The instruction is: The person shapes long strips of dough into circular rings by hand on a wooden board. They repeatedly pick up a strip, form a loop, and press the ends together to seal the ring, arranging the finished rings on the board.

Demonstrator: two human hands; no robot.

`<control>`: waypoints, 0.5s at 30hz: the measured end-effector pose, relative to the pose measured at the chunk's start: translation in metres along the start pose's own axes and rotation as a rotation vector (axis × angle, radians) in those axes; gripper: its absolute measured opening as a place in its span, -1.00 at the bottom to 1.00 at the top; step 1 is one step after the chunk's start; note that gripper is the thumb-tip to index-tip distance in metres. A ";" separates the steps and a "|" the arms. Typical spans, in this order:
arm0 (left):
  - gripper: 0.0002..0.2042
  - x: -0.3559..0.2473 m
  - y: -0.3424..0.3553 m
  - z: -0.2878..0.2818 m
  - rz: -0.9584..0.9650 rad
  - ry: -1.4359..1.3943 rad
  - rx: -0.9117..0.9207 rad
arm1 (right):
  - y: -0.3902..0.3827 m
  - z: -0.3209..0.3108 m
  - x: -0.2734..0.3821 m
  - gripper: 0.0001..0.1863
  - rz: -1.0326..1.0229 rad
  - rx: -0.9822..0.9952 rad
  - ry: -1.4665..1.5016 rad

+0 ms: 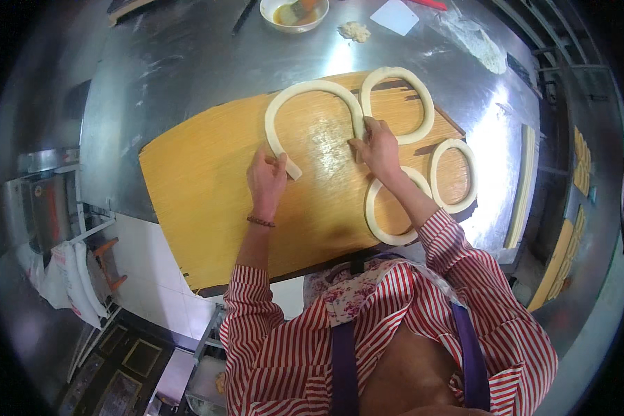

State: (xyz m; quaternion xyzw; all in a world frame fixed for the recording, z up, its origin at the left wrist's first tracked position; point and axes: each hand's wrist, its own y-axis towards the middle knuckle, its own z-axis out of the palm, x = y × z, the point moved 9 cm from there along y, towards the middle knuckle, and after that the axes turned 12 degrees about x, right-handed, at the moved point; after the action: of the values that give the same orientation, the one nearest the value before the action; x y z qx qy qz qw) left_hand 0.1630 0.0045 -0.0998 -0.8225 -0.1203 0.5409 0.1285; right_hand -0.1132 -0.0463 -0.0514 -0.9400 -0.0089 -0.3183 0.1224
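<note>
On the yellow wooden board point(208, 180) lies an open arched rope of pale dough point(310, 87), both ends pointing toward me. My left hand point(267, 177) is closed on its left arm, near the end. My right hand point(378, 149) grips the right arm, fingers partly hiding it. Three closed dough rings surround my right hand: one at the upper right point(423, 104), a smaller one farther right point(471, 173) and one beside my forearm point(372, 215).
The board rests on a steel table point(139, 90) holding a bowl point(277, 24), a dough lump point(353, 31), a white scraper point(394, 15) and scattered flour point(482, 52). Shelves with shaped dough pieces point(577, 159) stand at right, a rack with a pot point(41, 159) at left.
</note>
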 end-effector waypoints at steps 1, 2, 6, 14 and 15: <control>-0.54 -0.008 -0.001 -0.005 0.043 0.093 -0.069 | -0.004 0.002 -0.001 -0.35 0.019 0.027 0.020; -0.54 -0.019 0.003 -0.010 0.086 0.186 -0.137 | -0.009 0.006 -0.001 -0.31 0.025 0.025 -0.014; -0.56 -0.057 0.020 -0.003 0.131 0.460 -0.295 | -0.025 0.018 -0.008 -0.23 0.052 0.029 -0.118; -0.57 -0.127 0.011 0.107 1.059 0.531 0.341 | -0.043 0.025 -0.018 -0.43 -0.058 -0.088 0.017; -0.59 -0.128 0.001 0.125 1.179 0.603 0.441 | -0.044 0.026 -0.022 -0.44 -0.039 -0.092 0.016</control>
State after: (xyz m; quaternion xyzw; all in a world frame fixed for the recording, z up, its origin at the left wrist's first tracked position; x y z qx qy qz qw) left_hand -0.0012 -0.0292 -0.0383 -0.8196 0.4997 0.2803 0.0054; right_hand -0.1188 0.0040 -0.0748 -0.9417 -0.0114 -0.3281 0.0731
